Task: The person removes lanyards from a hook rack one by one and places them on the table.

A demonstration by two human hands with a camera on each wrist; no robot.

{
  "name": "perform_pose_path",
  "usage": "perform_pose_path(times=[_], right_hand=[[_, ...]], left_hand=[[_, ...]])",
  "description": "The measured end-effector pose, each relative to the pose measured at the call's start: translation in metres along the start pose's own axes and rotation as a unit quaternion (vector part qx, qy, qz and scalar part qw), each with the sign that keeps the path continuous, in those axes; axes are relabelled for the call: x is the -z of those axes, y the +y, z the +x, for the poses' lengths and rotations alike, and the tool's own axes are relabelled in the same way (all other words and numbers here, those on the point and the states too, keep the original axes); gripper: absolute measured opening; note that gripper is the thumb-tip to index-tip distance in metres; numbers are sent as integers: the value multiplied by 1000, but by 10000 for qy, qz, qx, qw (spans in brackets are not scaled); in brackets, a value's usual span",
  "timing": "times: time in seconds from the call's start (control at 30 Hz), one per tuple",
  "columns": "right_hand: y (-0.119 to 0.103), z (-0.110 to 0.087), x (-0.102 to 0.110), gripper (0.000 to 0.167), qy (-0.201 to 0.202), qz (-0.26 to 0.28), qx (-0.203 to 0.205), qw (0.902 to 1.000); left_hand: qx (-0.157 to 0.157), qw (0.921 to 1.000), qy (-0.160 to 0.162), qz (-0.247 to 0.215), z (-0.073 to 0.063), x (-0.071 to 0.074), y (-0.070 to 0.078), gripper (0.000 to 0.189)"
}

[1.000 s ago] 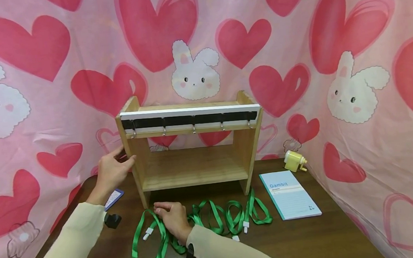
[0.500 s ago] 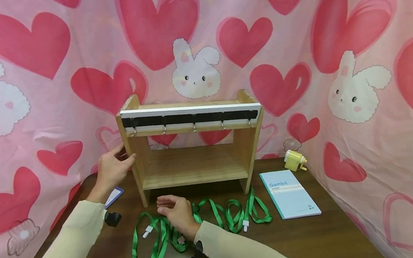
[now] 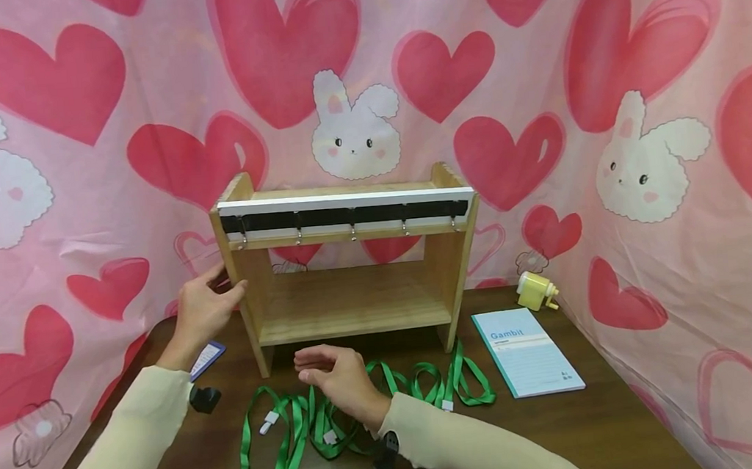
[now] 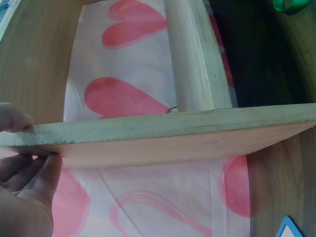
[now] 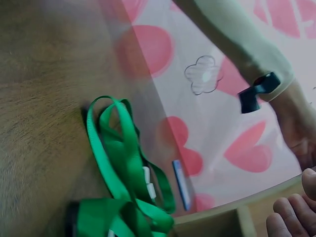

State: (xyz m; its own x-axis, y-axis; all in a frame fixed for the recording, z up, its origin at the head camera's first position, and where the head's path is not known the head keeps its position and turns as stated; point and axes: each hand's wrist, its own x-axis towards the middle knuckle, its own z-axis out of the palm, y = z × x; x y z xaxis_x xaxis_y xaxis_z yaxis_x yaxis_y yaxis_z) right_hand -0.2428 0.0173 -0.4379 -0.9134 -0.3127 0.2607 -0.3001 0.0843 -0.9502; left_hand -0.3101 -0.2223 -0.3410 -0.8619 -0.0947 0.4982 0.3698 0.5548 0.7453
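A small two-tier wooden shelf stands on the table, with a row of several metal hooks along its front top board. My left hand grips its left side panel; in the left wrist view the thumb lies on one face of the panel and the fingers on the other. Several green lanyards with white clips lie in a row before the shelf. Over them hovers my right hand, fingers loosely bent, nothing held. In the right wrist view its fingers appear at the lower right corner, apart from the lanyards.
To the right of the shelf lies a pale blue notebook, with a yellow hand-crank sharpener behind it. A blue-edged card sits near my left wrist. Pink heart-patterned cloth hangs around the table.
My right hand has moved rightward along the row of lanyards, uncovering those on the left. The left hand keeps its hold on the shelf's side, and the shelf has stayed in place.
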Motion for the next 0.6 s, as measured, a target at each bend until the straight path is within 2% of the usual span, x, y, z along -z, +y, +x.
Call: perform_pose_path(times=[0.23, 0.6], right_hand=[[-19, -10, 23, 28, -101, -116, 237, 9996], [-36, -26, 59, 28, -83, -354, 296, 9989]], left_hand=[[-24, 10000, -9, -16, 0, 0, -1, 59], [-25, 10000, 76, -29, 0, -1, -1, 58]])
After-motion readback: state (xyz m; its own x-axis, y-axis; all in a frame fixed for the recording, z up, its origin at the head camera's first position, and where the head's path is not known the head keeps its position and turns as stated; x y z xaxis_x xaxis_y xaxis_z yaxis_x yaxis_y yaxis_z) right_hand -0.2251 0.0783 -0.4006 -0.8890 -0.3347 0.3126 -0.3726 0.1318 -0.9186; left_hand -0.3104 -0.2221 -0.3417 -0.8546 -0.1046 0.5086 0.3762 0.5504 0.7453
